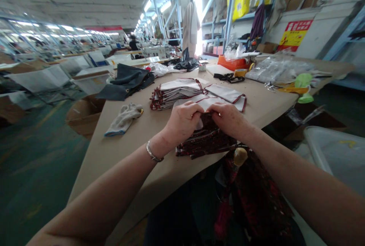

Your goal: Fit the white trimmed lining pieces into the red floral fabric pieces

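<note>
My left hand (184,120) and my right hand (229,118) are close together, thumbs and fingers pinched on the near edge of a white fabric piece with dark red trim (207,102). Both hands are above a stack of dark red patterned fabric pieces (207,145) at the table's near edge. Just beyond them lies a stack of folded white pieces with red edging (178,90). Another white red-edged piece (226,93) rests to its right. My fingers partly cover the pinched edge.
A work glove (125,118) lies left on the table (128,154). Dark grey fabric (128,80) is behind it. Plastic bags (279,69), a tape roll (240,72) and yellow-handled scissors (293,89) are at right. A cardboard box (84,116) and a plastic bin (336,151) flank the table.
</note>
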Demonstrator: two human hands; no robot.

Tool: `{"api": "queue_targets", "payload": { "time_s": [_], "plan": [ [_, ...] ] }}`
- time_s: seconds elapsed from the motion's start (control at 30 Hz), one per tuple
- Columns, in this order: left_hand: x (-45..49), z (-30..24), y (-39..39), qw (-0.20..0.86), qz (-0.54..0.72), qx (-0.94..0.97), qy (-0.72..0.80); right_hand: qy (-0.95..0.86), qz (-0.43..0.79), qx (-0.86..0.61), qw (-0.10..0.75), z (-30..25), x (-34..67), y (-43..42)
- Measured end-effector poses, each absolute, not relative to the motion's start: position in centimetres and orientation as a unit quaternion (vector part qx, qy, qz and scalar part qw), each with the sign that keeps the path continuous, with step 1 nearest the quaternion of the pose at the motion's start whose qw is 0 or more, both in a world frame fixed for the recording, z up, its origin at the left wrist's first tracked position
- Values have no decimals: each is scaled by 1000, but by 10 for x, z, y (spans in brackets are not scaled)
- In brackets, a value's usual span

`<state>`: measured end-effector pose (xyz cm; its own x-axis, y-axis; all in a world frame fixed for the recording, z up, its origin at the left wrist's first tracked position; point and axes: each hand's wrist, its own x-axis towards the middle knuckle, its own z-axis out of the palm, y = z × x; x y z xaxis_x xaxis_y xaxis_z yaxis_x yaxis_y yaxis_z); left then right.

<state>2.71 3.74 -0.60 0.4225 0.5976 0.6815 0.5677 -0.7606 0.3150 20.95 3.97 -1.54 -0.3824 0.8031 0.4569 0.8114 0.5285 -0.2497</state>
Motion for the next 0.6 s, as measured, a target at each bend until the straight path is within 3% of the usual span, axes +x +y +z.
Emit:
{"api": "queue_targets", "payload": {
  "time_s": [0.2,0.43,0.5,0.6],
  "plan": [
    [28,-11,33,109,502,771,377,-817,-48,-515,254,-19,226,30],
    [36,-15,16,182,502,757,378,-830,-26,-480,285,-11,205,27],
    [35,-20,6,179,545,725,382,-818,28,-480,317,-6,200,30],
    [33,-38,-11,211,597,636,441,-731,166,-495,439,-2,198,33]
  ]
}}
